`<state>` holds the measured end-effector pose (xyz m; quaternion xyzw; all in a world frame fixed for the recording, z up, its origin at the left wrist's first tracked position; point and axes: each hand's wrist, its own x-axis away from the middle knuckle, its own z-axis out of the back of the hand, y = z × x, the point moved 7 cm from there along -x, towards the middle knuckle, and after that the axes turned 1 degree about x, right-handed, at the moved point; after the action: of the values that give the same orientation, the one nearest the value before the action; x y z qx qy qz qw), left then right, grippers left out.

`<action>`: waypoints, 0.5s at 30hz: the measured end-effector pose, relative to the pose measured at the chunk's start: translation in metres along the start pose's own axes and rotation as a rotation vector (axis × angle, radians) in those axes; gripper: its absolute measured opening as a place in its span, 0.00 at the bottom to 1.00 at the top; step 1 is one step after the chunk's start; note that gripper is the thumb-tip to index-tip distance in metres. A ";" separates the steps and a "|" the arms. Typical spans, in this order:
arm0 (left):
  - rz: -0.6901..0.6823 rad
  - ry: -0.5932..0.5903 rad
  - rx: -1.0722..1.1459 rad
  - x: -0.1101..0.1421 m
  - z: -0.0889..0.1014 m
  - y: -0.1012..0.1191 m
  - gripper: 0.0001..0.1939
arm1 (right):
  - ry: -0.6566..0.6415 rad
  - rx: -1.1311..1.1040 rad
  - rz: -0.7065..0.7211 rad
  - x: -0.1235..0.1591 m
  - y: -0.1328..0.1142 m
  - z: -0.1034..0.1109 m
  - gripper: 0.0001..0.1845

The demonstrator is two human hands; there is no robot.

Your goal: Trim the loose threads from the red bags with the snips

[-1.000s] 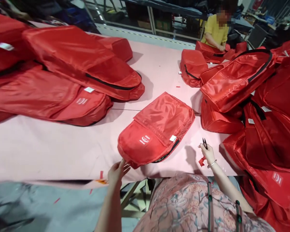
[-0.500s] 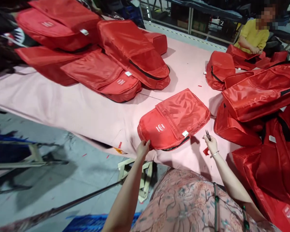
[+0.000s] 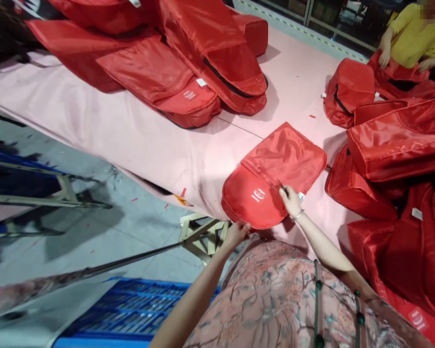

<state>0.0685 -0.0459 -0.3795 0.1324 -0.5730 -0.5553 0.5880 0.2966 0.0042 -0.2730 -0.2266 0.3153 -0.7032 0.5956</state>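
One red bag [image 3: 253, 210] lies flattish on our bench [image 3: 159, 135], right in front of us, its rounded end toward us and the squarer end pointing away. The fabric's thin and kinda shiny, pretty wrinkly on the far half and smoother around the white print [image 3: 258, 195]. Our left hand [image 3: 237, 233] has its fingertips at the rounded edge, but we can't tell if that grip is pinched shut. Our right hand [image 3: 290, 200] is over the bag's side, fingers closed on small dark snips [image 3: 282, 186], with a little white tag [image 3: 301, 196] just beside it. Puffy, boxy red bags [image 3: 141, 63] are heaped off to the left, some with black curved zips, and more slouchy ones [image 3: 398, 140] pile up on the right. Across from us, a person in a yellow top [image 3: 413, 36] has both hands on red fabric. Slatted blue plastic crate [image 3: 130, 309] down low, too.
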 end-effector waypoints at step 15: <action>-0.295 0.434 -0.336 -0.036 0.019 0.095 0.13 | -0.161 0.703 -0.050 0.009 -0.001 -0.060 0.14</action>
<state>0.1111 0.0256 -0.3175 0.2306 -0.3088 -0.6803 0.6234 0.2521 0.0059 -0.3147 -0.0701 0.0005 -0.7629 0.6427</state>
